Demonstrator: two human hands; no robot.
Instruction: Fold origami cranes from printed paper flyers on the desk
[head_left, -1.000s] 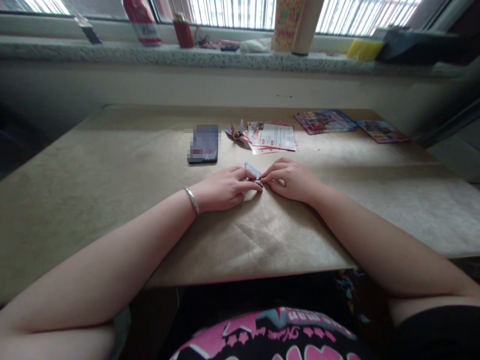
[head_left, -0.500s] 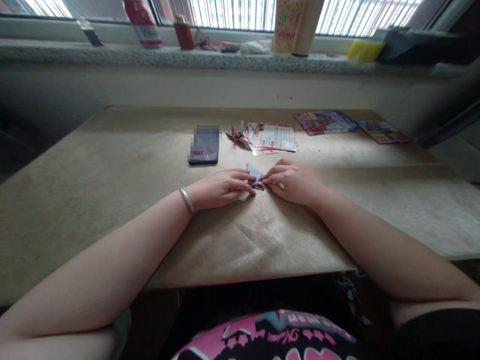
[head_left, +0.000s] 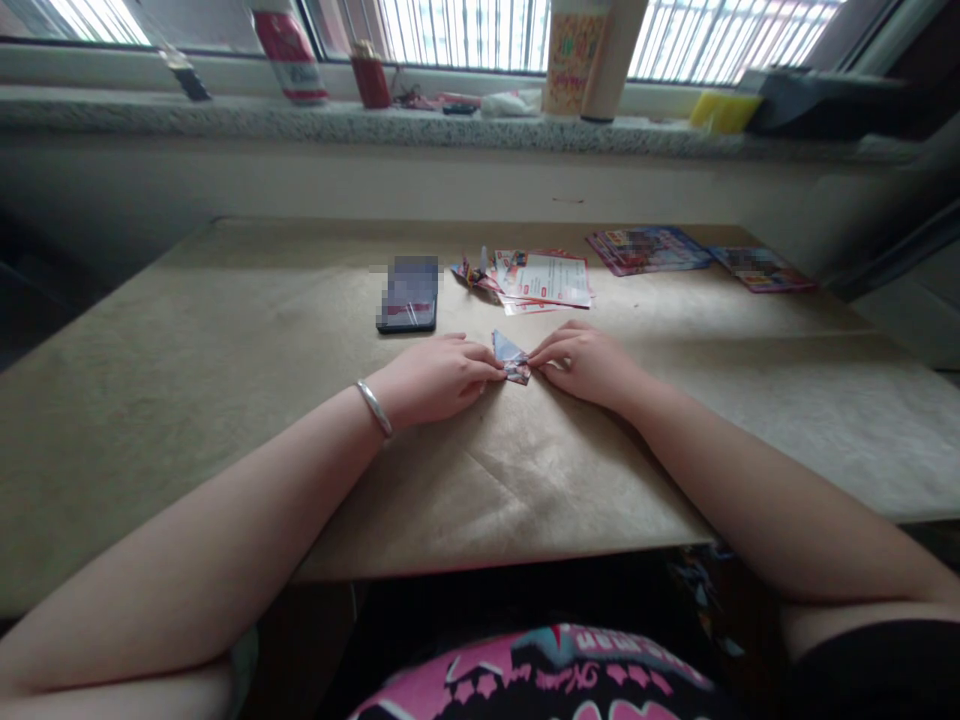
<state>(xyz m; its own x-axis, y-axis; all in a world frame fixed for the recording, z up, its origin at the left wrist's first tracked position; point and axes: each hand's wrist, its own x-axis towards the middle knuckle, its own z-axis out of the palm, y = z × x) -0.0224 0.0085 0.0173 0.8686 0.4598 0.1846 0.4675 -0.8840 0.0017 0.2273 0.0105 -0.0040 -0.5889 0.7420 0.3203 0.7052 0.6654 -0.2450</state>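
The folded paper (head_left: 512,358) lies on the table (head_left: 225,430) between the person's two hands, its pale blue point turned toward the window side; the right hand (head_left: 589,362) has thumb and fingers closed on its right edge; the left hand (head_left: 442,378), below a silver bracelet (head_left: 373,408), touches the left edge with its fingertips and covers a little of it, though whether these fingers pinch or only press cannot be told.

Beyond the left hand, apart from it, lies a dark phone (head_left: 409,295), its screen partly blurred; to the right of the phone sit a small crumpled colourful piece (head_left: 474,272) and, touching it, overlapping printed sheets (head_left: 555,280), which take up the table just past the folded paper; farther right, near the back edge, are a fanned stack of colourful cards (head_left: 652,248) and a second stack (head_left: 761,268) beside it.

The speckled windowsill (head_left: 225,120) behind bears a red-and-white container (head_left: 292,60), a red cylinder (head_left: 370,80), a patterned cup (head_left: 571,65) against a beige tube (head_left: 609,70), and a yellow object (head_left: 724,112).
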